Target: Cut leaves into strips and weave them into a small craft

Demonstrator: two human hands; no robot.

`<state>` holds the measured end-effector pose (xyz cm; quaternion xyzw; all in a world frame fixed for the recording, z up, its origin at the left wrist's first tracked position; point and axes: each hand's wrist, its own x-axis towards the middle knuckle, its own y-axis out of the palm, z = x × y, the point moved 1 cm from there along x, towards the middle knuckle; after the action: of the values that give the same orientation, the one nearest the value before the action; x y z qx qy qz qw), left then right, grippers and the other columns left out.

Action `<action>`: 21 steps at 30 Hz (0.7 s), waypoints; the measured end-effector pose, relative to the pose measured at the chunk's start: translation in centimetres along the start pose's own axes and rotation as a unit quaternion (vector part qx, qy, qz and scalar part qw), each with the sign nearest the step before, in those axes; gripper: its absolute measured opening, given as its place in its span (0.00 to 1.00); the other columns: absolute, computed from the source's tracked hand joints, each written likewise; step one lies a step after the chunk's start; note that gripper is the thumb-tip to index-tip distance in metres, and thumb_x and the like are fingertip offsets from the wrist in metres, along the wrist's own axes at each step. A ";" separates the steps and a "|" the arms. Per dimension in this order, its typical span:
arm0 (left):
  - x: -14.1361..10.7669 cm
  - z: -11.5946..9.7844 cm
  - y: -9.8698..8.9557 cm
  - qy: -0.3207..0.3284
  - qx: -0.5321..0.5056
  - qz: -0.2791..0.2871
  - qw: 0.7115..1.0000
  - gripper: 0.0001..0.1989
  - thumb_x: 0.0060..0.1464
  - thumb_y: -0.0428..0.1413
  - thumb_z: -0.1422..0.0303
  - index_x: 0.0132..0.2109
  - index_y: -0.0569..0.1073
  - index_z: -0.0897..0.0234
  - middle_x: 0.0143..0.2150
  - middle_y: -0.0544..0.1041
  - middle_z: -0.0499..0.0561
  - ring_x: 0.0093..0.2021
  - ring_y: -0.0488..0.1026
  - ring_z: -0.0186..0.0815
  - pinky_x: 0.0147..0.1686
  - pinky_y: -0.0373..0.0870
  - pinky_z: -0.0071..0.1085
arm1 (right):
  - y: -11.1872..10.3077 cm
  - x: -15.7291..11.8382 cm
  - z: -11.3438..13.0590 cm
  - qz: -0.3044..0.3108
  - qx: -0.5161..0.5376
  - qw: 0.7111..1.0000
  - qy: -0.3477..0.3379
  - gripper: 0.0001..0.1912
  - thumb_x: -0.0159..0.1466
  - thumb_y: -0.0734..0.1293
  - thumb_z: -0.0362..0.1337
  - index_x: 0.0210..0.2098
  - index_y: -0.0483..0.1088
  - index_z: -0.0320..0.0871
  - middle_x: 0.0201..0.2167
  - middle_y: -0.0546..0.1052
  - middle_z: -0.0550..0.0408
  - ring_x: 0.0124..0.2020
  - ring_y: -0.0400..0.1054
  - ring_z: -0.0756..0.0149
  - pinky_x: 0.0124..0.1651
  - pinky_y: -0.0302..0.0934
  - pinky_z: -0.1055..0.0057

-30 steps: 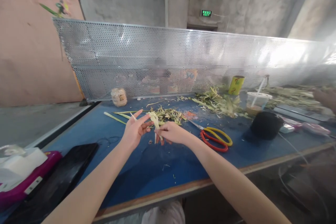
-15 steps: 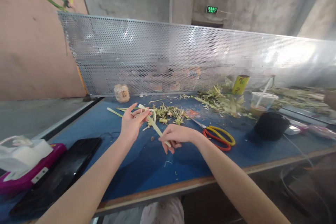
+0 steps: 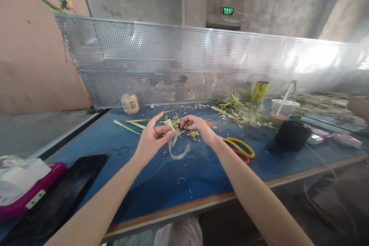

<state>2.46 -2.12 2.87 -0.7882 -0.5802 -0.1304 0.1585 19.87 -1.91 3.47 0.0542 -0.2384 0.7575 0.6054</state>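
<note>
My left hand (image 3: 152, 138) is closed with thumb and fingers pinching a pale green plant strip (image 3: 179, 157). One end of the strip sticks up above the fingertips, and the rest hangs in a loose curl over the blue table. My right hand (image 3: 200, 127) is just to the right, its fingers curled together near the strip. Whatever lies between those fingers is too small to make out. Chopped plant scraps (image 3: 193, 135) lie behind and beneath both hands. Scissors with yellow and red handles (image 3: 250, 150) rest beyond my right wrist, which hides their blades.
Long green stalks (image 3: 127, 127) lie left of the scraps. A leaf pile (image 3: 248, 113), yellow can (image 3: 260, 92), drink cup (image 3: 281, 112) and black object (image 3: 292, 136) stand right. A jar (image 3: 130, 103), black tablet-like slab (image 3: 62, 196) and purple power strip (image 3: 59, 171) are left. A perforated screen (image 3: 144, 54) closes the back.
The strip was stretched straight between both hands; now it hangs curled from my left hand. My right hand has moved up and away from its lower end, beside the left fingertips.
</note>
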 end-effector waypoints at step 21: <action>0.0 1.1 0.8 -0.022 0.039 0.095 0.994 0.39 0.43 0.57 0.67 0.60 0.47 0.65 0.30 0.74 0.49 0.34 0.73 0.36 0.39 0.67 0.36 | 2.7 0.8 -0.9 -0.134 0.059 0.989 -0.014 0.06 0.49 0.66 0.36 0.24 0.66 0.39 0.22 0.68 0.59 0.23 0.61 0.75 0.28 0.57 0.75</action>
<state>3.23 -1.92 1.74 -0.8359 -0.5103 -0.0746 0.1877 17.31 -1.25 2.21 0.1316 -0.1921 0.6813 0.6940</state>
